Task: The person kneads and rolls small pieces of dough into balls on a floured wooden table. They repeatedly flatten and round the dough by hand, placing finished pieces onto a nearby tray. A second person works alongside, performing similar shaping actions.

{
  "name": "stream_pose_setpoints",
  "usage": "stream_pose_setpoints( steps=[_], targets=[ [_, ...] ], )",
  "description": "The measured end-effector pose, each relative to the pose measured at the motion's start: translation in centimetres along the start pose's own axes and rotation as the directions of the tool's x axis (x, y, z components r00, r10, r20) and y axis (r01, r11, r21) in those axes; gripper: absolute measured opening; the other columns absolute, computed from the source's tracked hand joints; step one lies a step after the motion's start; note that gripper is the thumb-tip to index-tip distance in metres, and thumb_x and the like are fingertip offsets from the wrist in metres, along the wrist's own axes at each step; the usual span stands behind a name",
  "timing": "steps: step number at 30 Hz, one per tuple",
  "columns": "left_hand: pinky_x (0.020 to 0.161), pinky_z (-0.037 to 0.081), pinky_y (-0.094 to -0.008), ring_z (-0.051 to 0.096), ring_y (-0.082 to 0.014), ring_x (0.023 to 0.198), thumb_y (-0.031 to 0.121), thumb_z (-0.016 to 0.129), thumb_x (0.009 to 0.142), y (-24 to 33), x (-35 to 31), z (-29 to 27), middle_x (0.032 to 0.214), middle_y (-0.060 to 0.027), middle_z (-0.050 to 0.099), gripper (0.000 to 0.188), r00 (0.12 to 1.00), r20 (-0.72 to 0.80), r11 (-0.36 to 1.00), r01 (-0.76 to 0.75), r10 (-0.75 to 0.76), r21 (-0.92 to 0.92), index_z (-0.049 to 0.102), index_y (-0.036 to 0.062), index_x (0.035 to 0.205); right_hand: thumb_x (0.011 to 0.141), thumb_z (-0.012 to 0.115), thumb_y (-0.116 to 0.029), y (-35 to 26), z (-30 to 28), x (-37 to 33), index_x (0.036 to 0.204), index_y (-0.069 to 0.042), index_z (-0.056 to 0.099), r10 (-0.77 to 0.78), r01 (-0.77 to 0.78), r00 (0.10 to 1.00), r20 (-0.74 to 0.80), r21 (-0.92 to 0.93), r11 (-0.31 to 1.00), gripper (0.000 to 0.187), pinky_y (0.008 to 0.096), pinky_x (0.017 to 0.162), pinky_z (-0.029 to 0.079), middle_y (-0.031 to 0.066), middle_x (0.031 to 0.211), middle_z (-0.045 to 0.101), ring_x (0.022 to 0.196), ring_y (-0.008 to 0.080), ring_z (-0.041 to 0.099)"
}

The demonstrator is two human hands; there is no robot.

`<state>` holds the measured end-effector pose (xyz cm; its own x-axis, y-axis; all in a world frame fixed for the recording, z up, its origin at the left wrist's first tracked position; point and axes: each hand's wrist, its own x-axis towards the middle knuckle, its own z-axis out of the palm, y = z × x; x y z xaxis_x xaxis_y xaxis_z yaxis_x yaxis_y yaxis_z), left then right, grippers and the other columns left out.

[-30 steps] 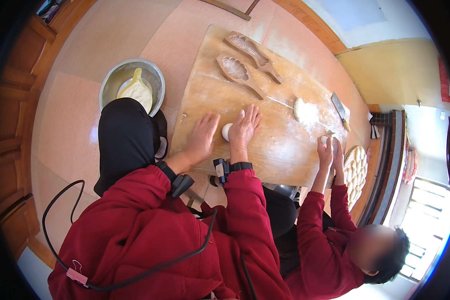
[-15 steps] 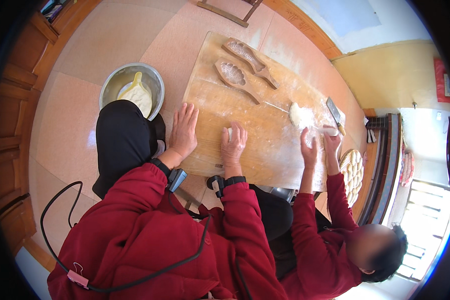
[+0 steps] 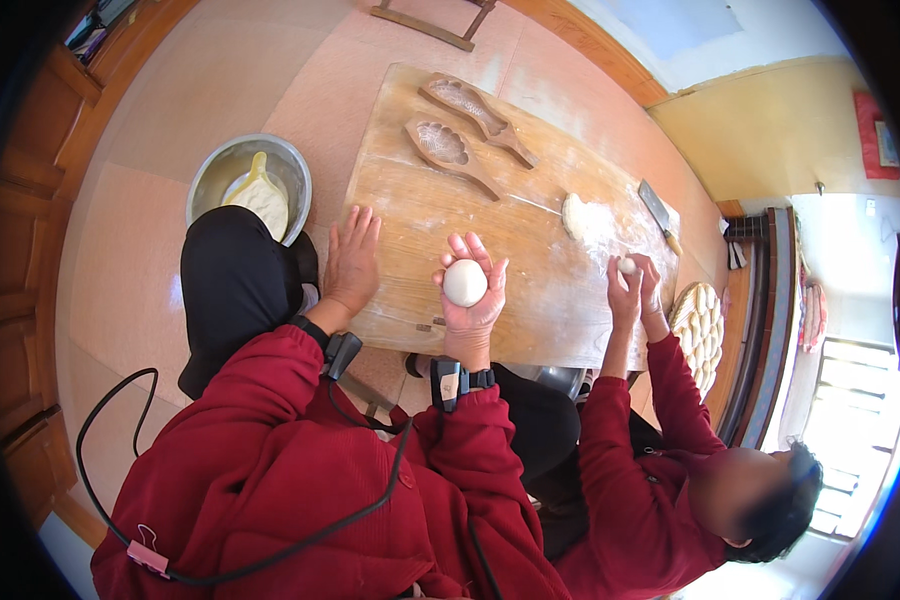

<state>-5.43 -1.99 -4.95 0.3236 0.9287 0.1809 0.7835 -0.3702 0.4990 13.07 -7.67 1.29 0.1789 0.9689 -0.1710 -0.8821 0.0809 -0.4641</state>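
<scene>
A smooth white dough ball (image 3: 465, 284) rests in the upturned palm of my right hand (image 3: 473, 315), with the fingers curled up round its far side. My left hand (image 3: 352, 265) lies flat at the left edge of the floured wooden board (image 3: 400, 215), fingers stretched out and nothing in them. Farther off on the board are two carved wooden moulds, the nearer one (image 3: 450, 152) and the farther one (image 3: 478, 112), both with their hollows facing up.
At the right, a co-worker's hands (image 3: 635, 290) hold a small dough piece. Beyond them lie a dough lump (image 3: 576, 217) with loose flour and a cleaver (image 3: 658, 212). A metal basin (image 3: 298, 165) with a yellow scoop (image 3: 260, 185) stands left; shaped pieces fill a tray (image 3: 697, 335).
My right hand has turned from palm down over the dough ball to palm up, lifting the ball off the board. My left hand stays at the board's edge.
</scene>
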Motion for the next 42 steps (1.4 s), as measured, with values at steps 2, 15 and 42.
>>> stream_pose_setpoints(
  steps=[2, 15, 42],
  targets=[
    [0.117, 0.019, -0.0549, 0.025, -0.03, 0.147, 0.002, 0.051, 0.085, 0.0, 0.0, 0.0, 0.152, -0.0144, 0.037, 0.055, 1.0, 0.004, 1.0, 0.003, -0.003, 0.008, 0.046, 0.0016, 0.139, 0.1, 0.046, -0.048, -1.1, -1.1, 0.0, 0.124, -0.002, 0.06, 0.004, 0.005, 0.996, 0.093, -0.099, 0.995, 0.054, 0.0485, 0.079, 0.055, 0.0187, 0.129, 0.06, 0.113, 0.0355, 0.059],
    [0.116, 0.02, -0.0574, 0.026, -0.03, 0.146, 0.001, 0.051, 0.084, -0.1, 0.0, 0.2, 0.152, -0.0132, 0.039, 0.054, 1.0, -0.019, 1.0, -0.018, 0.018, 0.004, 0.048, 0.0018, 0.137, 0.095, 0.057, -0.023, -7.8, -2.8, 2.1, 0.131, 0.0, 0.057, -0.497, -0.081, 0.867, -0.002, -0.987, -0.137, 0.042, 0.0419, 0.1, 0.045, 0.0236, 0.132, 0.057, 0.122, 0.0372, 0.055],
    [0.114, 0.02, -0.0615, 0.029, -0.0279, 0.145, 0.001, 0.05, 0.084, 0.6, 0.2, -0.5, 0.151, -0.0113, 0.041, 0.053, 0.999, -0.006, 0.999, -0.038, 0.038, 0.032, 0.049, 0.0017, 0.137, 0.078, 0.073, -0.024, -4.2, -3.5, 3.0, 0.077, -0.006, 0.061, -0.062, 0.302, 0.875, 0.48, -0.641, -0.706, 0.022, 0.0453, 0.074, 0.048, 0.0127, 0.083, 0.06, 0.083, 0.0329, 0.058]
  ],
)
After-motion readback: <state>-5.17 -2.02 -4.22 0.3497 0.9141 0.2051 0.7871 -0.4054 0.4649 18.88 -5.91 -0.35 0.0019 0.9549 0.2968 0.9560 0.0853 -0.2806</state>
